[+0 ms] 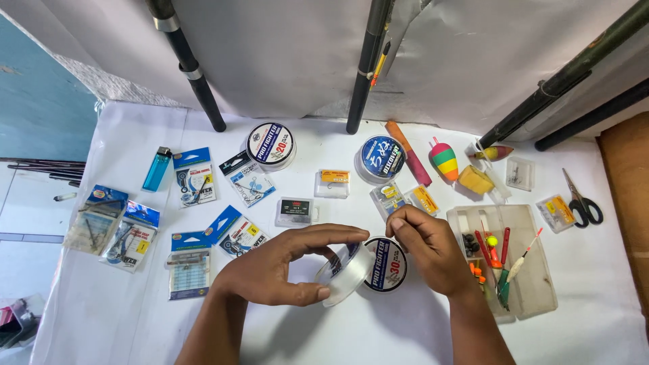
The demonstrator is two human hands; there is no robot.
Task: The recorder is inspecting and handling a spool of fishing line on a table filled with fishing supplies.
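Observation:
My left hand grips a clear spool of fishing line between thumb and fingers, tilted on edge just above the white table. My right hand is beside it, fingers pinched at the spool's upper rim, apparently on the thin line, though the line itself is too fine to see. The spool's dark round labelled lid lies flat right behind the spool, under my right hand.
Two more line spools, several small tackle packets, a blue lighter, a striped float, scissors and an open clear tackle box surround the hands. Dark rods lean against the back wall.

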